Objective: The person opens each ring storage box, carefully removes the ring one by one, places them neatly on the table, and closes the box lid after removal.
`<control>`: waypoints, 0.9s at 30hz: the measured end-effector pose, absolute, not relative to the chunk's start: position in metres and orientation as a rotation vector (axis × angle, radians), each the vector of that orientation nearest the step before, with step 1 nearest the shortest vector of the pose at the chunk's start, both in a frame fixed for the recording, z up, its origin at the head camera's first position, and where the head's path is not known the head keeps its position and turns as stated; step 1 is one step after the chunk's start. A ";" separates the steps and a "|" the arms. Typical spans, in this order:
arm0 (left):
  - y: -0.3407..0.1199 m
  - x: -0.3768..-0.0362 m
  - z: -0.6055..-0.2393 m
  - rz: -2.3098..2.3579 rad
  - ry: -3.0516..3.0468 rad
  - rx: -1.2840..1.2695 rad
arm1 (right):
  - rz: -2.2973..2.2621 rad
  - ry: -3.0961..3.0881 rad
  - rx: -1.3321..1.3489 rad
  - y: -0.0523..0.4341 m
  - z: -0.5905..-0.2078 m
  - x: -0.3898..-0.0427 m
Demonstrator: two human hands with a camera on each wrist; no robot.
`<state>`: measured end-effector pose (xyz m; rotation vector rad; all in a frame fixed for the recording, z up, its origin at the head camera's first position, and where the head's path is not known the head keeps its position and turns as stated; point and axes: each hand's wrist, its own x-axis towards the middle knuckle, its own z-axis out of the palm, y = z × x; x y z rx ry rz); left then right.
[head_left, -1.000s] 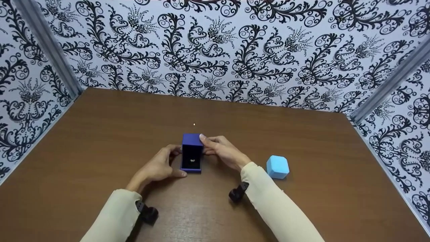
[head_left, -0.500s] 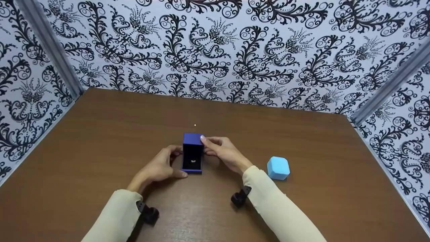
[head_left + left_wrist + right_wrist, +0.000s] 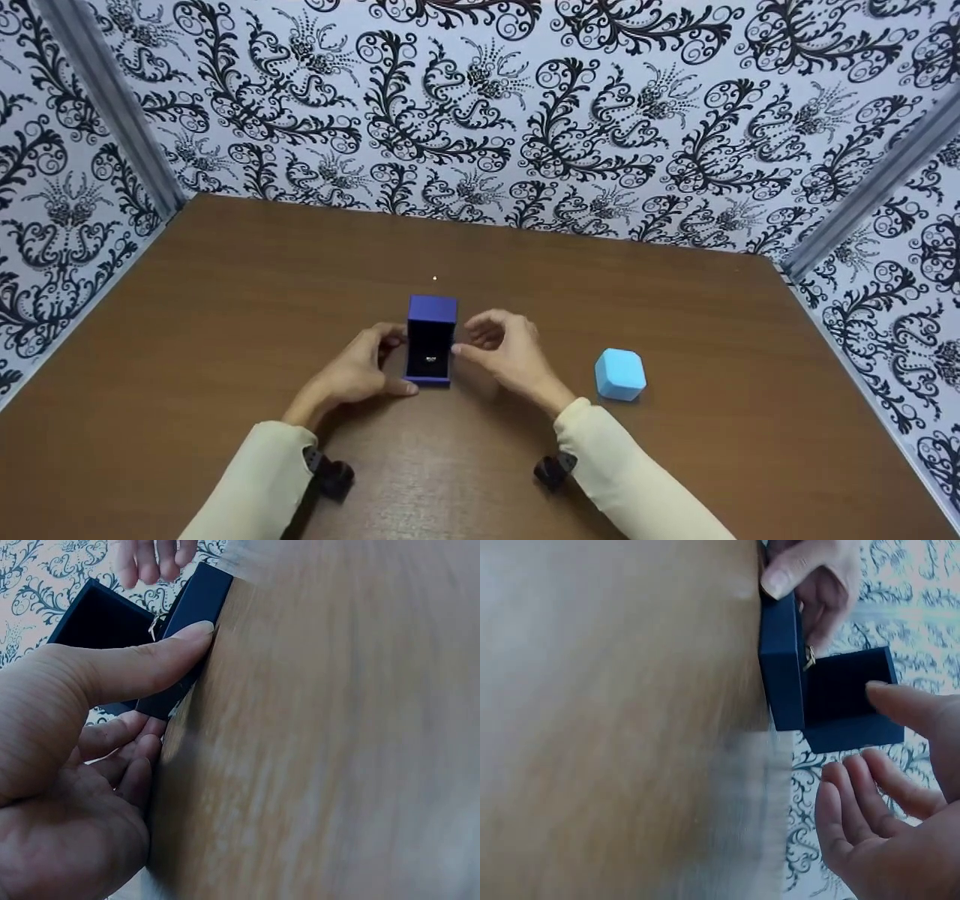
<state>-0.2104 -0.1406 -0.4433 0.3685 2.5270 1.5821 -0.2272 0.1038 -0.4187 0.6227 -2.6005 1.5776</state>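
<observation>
A blue ring box (image 3: pixel 433 308) stands on the table with its lid raised and its dark inside facing me. In its black cushion sits a small ring (image 3: pixel 430 359), gold-toned in the right wrist view. My left hand (image 3: pixel 352 371) grips the base of the box, thumb across the front edge and fingers at the left side. In the left wrist view the thumb presses on the base. My right hand (image 3: pixel 517 356) is just right of the box, fingers loosely bent and holding nothing. Whether its thumb tip touches the box, I cannot tell.
A light blue rounded cube (image 3: pixel 621 373) sits on the brown wooden table (image 3: pixel 315 255), right of the hands and close to my right sleeve. Patterned panels (image 3: pixel 480 112) border the table at the back and sides. Behind the box lies a tiny bright speck (image 3: pixel 434 278).
My right hand has let go of the lid's right side and drawn slightly right and down. The lid stays raised. My left hand keeps its grip on the base.
</observation>
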 end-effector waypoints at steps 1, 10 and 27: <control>-0.141 -0.210 -0.443 1.581 2.530 0.367 | 1.539 -2.600 0.661 0.102 -0.419 -0.225; -0.140 -0.212 -0.444 1.581 2.529 0.384 | 1.345 -2.624 0.849 0.085 -0.421 -0.214; -0.142 -0.212 -0.443 1.570 2.518 0.416 | 1.101 -2.708 0.817 0.071 -0.421 -0.215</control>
